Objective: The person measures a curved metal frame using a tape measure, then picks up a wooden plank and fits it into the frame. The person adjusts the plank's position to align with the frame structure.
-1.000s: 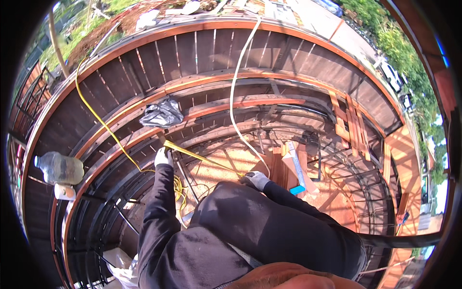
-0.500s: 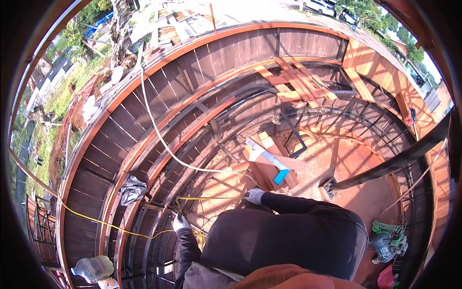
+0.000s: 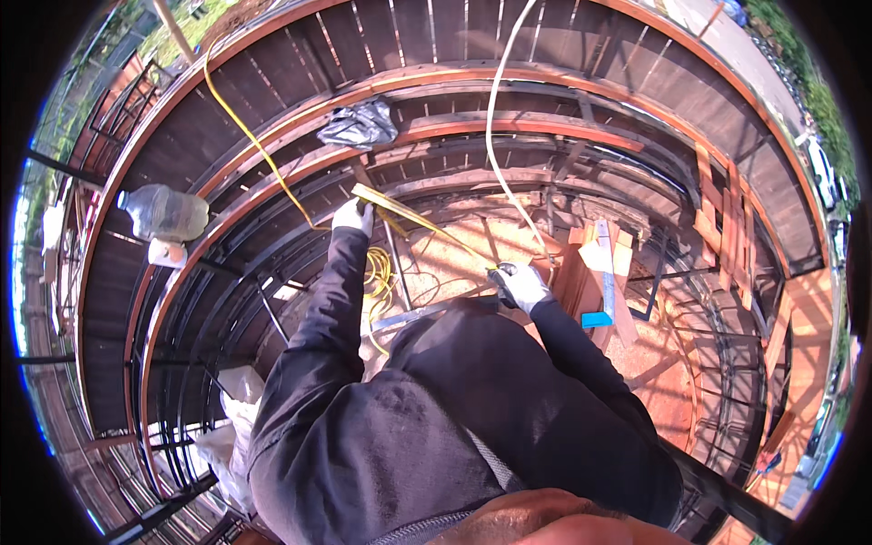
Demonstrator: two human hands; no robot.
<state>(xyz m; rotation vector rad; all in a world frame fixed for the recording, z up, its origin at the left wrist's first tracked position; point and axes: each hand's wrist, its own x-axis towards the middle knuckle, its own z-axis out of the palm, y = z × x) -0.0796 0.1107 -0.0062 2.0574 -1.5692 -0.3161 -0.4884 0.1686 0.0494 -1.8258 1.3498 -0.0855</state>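
Observation:
My gloved left hand [image 3: 354, 214] is closed on the end of a yellow tape measure blade [image 3: 422, 223], against the curved wooden and metal tiers ahead of me. The blade slopes down to the right to my gloved right hand [image 3: 516, 282], which grips the tape's case, largely hidden by the fingers. Loops of yellow hose or cord [image 3: 381, 271] lie below, between my arms. Just right of my right hand, a steel square with a cyan handle [image 3: 595, 319] rests on stacked planks [image 3: 572, 291].
A plastic jug [image 3: 168, 216] and white container [image 3: 167, 252] sit on the left tier, a black bag [image 3: 354, 125] farther along. A white hose [image 3: 492, 136] hangs down centrally. Loose slats [image 3: 722, 227] lean at right, above a dark beam [image 3: 718, 490]. White sacks [image 3: 241, 400] are lower left.
The view has swung sharply since half a second ago, back near its earlier angle. Both hands still hold the tape, now higher in the picture, with my right hand reaching farther out from my leg.

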